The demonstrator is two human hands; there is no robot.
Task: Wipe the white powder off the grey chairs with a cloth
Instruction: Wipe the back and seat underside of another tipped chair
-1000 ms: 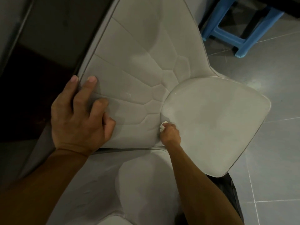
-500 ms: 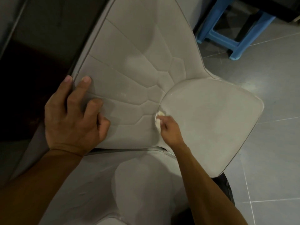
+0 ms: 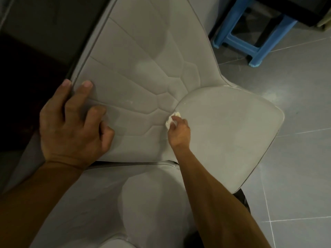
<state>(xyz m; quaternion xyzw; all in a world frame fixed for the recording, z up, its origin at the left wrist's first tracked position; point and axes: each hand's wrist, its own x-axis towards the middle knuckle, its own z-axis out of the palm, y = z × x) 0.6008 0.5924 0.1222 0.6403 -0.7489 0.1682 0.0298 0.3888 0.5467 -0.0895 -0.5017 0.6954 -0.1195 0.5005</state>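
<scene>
The right hand point(image 3: 179, 134), pinching a small white cloth point(image 3: 170, 120), has crept slightly farther up the crease where the grey chair point(image 3: 139, 59) meets its seat point(image 3: 223, 131). The left hand point(image 3: 71, 126) still presses the backrest's rim, two fingers outstretched. A second chair point(image 3: 143, 203) stands nearer, on the tiled floor point(image 3: 295, 158) beside a blue stool point(image 3: 250, 42).

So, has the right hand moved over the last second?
Yes. The right hand, pinching the cloth, has slid up the crease between the chair's back and seat, away from the chair's near edge.
</scene>
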